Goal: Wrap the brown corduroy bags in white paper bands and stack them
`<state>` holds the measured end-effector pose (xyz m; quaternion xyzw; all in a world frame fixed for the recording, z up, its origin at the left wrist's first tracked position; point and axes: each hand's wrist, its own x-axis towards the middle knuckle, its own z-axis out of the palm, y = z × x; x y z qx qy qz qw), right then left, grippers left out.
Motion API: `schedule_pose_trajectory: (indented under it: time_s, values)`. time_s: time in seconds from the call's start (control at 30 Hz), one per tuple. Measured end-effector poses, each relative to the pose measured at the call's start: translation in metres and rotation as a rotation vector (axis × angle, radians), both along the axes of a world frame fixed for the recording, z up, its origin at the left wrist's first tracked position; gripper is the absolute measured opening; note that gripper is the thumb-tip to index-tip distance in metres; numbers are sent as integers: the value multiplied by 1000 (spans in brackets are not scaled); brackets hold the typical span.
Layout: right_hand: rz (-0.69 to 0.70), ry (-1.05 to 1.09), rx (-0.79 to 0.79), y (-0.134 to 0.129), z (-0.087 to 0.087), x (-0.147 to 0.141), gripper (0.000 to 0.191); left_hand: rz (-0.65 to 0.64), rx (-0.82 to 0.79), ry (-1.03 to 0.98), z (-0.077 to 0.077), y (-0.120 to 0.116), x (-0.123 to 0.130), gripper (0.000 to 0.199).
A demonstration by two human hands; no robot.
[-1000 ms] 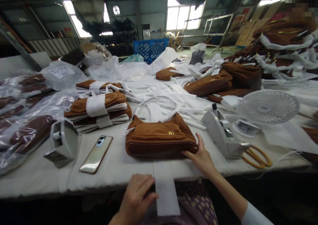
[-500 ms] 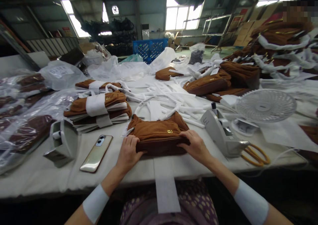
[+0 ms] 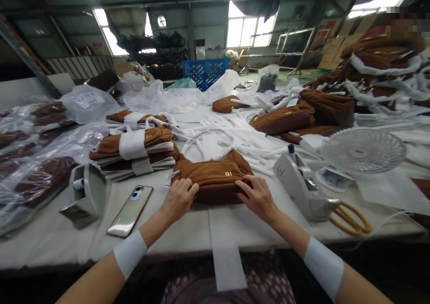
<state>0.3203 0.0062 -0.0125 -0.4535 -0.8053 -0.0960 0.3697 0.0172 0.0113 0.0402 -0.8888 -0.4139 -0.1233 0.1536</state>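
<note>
A brown handbag (image 3: 211,176) with a gold emblem and a darker base lies in front of me, its white-wrapped strap looped behind it. My left hand (image 3: 179,196) grips the bag's near left corner, fingers curled over its edge. At the near right corner my right hand (image 3: 258,196) pinches the bag, the thumb on the dark base and fingers on top. Beneath the bag runs a white paper strip (image 3: 226,250), which hangs over the table's front edge toward my lap.
To the left are a phone (image 3: 130,211), a grey tape dispenser (image 3: 83,194) and stacked, paper-banded brown bags (image 3: 134,145). On the right stand another tape dispenser (image 3: 302,185), yellow-handled scissors (image 3: 351,219) and a white fan (image 3: 364,151). More brown bags (image 3: 285,119) lie behind.
Both hands have shifted closer together along the bag's near edge. The bag's front now leans back slightly, and its dark base shows less. The camera view has tilted up a little.
</note>
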Motion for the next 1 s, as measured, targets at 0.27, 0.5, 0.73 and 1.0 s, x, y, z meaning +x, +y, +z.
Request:
schedule_pose_trajectory:
  time_s: [0.27,0.5,0.73,1.0]
  values:
    - [53,-204,69,8,-13,-25,12,-125,65,92,-24,6,18,23]
    - [47,-296,114,5,-28,-48,24,-126,184,46,-55,7,15,20]
    - [30,-90,-18,19,-17,-62,13,354,82,-769,-51,-14,-18,56]
    - [138,-85,-231,40,2,-49,17,645,-592,-1350,-63,-16,-29,64]
